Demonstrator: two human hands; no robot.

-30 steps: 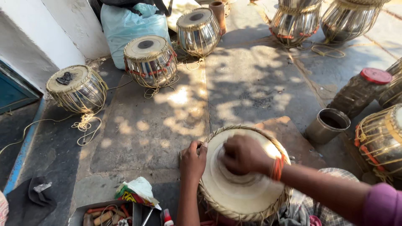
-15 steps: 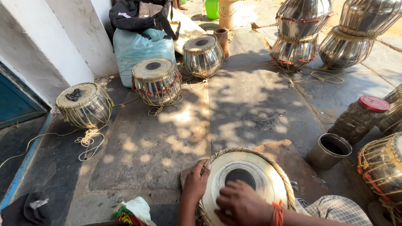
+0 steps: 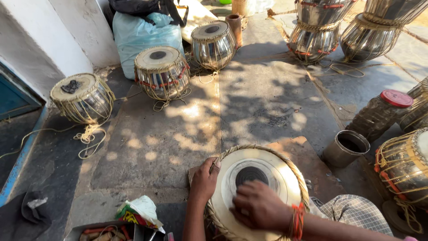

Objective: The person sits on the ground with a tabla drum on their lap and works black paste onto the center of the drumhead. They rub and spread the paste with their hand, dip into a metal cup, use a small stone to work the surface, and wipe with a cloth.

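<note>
The site was an outdoor drum-making workshop set on a stone-paved yard (image 3: 267, 93) beside a whitewashed wall (image 3: 58, 40). Several metal-bodied drums (image 3: 162, 73) laced with cord stood about the far ground, with loose cord (image 3: 91, 136) at left. A tray of tools (image 3: 107, 232) lay near left, and a metal cup (image 3: 347, 148) at right.

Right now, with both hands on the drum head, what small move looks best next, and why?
Probably keep rubbing in small circles toward the dark centre patch. The right hand lies flat on the pale skin of the drum just below that patch, blurred as if mid-stroke, while the left hand steadies the braided rim.
</note>
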